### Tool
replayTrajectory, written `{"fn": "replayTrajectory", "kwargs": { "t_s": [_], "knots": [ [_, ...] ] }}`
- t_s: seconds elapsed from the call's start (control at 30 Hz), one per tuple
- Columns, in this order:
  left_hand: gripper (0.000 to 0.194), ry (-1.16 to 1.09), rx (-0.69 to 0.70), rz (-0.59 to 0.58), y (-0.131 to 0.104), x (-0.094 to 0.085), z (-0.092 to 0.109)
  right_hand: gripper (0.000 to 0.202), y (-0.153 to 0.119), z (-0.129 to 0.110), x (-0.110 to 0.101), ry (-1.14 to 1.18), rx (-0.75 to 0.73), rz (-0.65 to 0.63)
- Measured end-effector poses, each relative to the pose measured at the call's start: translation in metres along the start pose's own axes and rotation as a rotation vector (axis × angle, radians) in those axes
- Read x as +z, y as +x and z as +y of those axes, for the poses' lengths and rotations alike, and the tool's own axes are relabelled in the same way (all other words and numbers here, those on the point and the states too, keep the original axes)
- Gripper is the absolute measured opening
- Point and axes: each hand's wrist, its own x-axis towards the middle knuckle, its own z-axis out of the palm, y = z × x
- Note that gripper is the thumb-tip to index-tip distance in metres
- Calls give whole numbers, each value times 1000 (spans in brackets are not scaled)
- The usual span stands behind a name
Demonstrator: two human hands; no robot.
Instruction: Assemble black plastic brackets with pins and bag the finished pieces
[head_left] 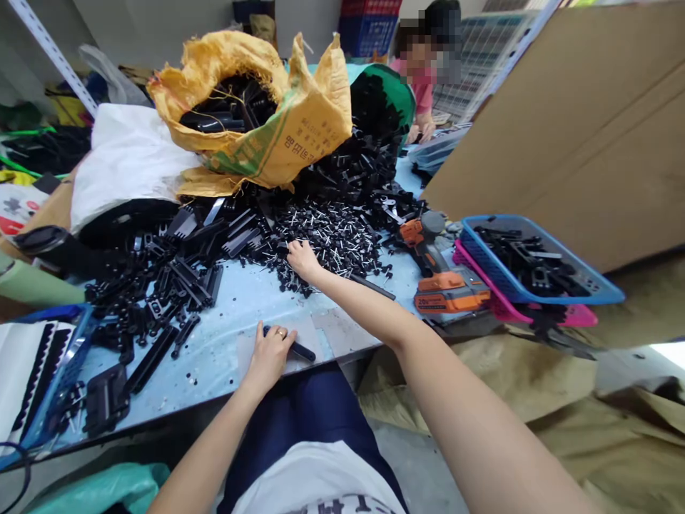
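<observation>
My right hand point(303, 260) reaches to the near edge of a heap of small black-headed screws point(335, 232). Its fingers are curled and closed among them, and whatever they pinch is hidden. Close to the table's front edge, my left hand point(271, 351) rests closed over a dark, rounded, bar-shaped part point(302, 350). One end of that part sticks out to the right of the fingers. Beneath it lies a pale flat sheet point(325, 334).
An orange and grey cordless drill point(436, 268) stands right, beside a blue basket point(604, 291) of black parts. Black plastic pieces point(182, 285) spread left. Behind the screws is a yellow woven sack point(305, 132). A person in pink point(425, 93) works at the back right.
</observation>
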Motion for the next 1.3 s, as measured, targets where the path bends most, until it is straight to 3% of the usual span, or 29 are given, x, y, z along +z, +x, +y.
{"fn": "replayTrajectory", "kwargs": {
  "t_s": [0.13,0.23,0.33,0.47,0.57,0.73,0.87,0.93,1.03,1.1,1.13,1.2,1.3],
  "knots": [
    [40,91,-71,-11,2,-3,1,23,11,3,3,-13,-78,-22],
    [39,115,-107,5,-2,-7,4,14,10,18,-2,-25,-165,-27],
    [38,125,-137,22,-6,-9,4,27,5,40,-9,-7,-255,-18],
    [35,109,-145,2,-10,-6,1,23,0,59,-15,99,-213,12],
    [35,65,-134,-6,-12,1,-1,25,0,52,-12,59,-158,25],
    [34,14,-126,57,-14,9,-2,26,0,22,-2,-44,-62,20],
    [33,9,-135,58,-15,9,-3,23,-6,31,-4,117,-82,55],
    [33,8,-131,49,-15,9,-3,21,-7,53,-12,231,24,142],
    [33,13,-131,42,-14,9,-2,23,-6,96,-32,356,418,346],
    [33,14,-131,44,-14,9,0,27,-7,115,-46,405,588,395],
    [33,12,-129,51,-13,9,0,27,-8,118,-51,418,589,377],
    [33,4,-123,68,-13,8,1,24,-13,108,-55,408,436,292],
    [33,6,-117,74,-14,8,2,22,-20,63,-46,296,88,182]
  ]
}}
